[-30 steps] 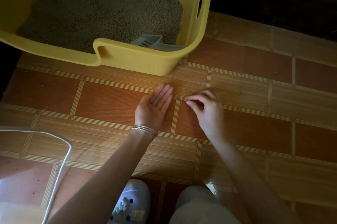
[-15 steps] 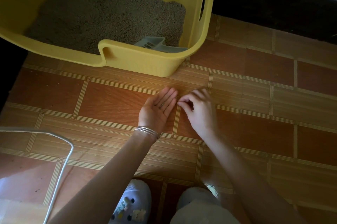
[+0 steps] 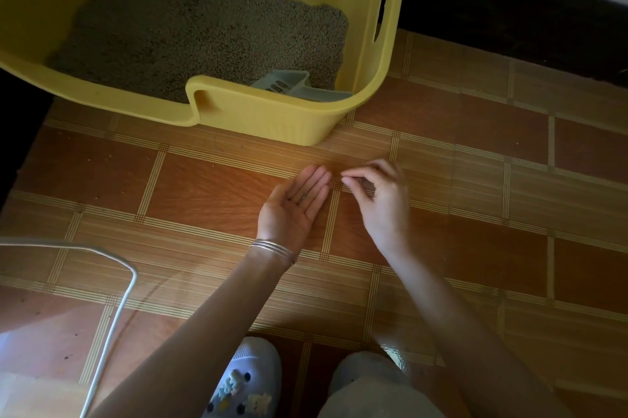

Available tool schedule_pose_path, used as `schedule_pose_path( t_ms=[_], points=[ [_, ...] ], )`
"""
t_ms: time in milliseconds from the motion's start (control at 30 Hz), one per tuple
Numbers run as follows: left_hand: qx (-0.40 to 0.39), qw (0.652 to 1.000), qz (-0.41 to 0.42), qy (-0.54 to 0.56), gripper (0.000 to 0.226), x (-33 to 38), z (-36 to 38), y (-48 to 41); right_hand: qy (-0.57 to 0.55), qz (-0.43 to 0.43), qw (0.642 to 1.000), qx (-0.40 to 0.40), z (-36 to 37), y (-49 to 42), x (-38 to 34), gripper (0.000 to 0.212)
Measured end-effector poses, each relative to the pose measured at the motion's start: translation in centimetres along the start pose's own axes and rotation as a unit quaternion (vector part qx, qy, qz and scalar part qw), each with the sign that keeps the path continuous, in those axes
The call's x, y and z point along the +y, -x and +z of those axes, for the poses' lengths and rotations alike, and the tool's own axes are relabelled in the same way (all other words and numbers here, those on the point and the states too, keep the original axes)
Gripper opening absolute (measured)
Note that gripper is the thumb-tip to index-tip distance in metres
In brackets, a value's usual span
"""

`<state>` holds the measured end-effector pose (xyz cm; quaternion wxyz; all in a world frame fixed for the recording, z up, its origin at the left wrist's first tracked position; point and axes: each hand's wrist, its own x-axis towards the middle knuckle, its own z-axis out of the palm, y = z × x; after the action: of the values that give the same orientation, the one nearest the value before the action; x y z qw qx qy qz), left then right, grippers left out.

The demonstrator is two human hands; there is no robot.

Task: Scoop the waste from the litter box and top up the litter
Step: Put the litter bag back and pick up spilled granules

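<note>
A yellow litter box (image 3: 272, 118) stands on the floor ahead of me, filled with grey litter (image 3: 190, 36). A pale grey scoop (image 3: 289, 84) lies inside at the near right corner. My left hand (image 3: 295, 203) lies palm up on the floor just in front of the box, fingers straight, with a few small litter grains on the palm. My right hand (image 3: 380, 193) hovers beside it, thumb and forefinger pinched together close to the left fingertips; whether a grain is between them is too small to tell.
Brown tiled floor (image 3: 475, 179) with scattered specks. A white wire frame (image 3: 115, 298) curves in at the lower left. My shoe (image 3: 244, 380) and knee (image 3: 370, 383) are at the bottom edge. A dark skirting (image 3: 509, 9) runs along the far right.
My right hand has drawn left from the floor towards the left fingertips, keeping its pinch. The left hand stays palm up in the same spot.
</note>
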<state>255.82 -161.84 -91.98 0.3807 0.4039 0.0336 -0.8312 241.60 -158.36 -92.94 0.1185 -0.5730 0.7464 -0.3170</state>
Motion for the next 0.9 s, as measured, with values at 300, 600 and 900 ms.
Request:
schedule_pose_path(
  t_ms=[300, 600, 900],
  points=[
    [0.004, 0.999, 0.029, 0.020, 0.042, -0.3, -0.1, -0.3, 0.072, 0.019, 0.996, -0.047, 0.4, -0.7, 0.9, 0.013],
    [-0.004, 1.000, 0.029, 0.004, 0.041, -0.4, -0.2, -0.4, 0.065, -0.040, 0.996, -0.045, 0.6, -0.5, 0.7, 0.009],
    [-0.006, 1.000, 0.013, -0.005, 0.041, -0.5, 0.0, -0.2, -0.019, -0.025, 0.999, -0.020, 0.0, -0.6, -1.0, 0.017]
  ],
)
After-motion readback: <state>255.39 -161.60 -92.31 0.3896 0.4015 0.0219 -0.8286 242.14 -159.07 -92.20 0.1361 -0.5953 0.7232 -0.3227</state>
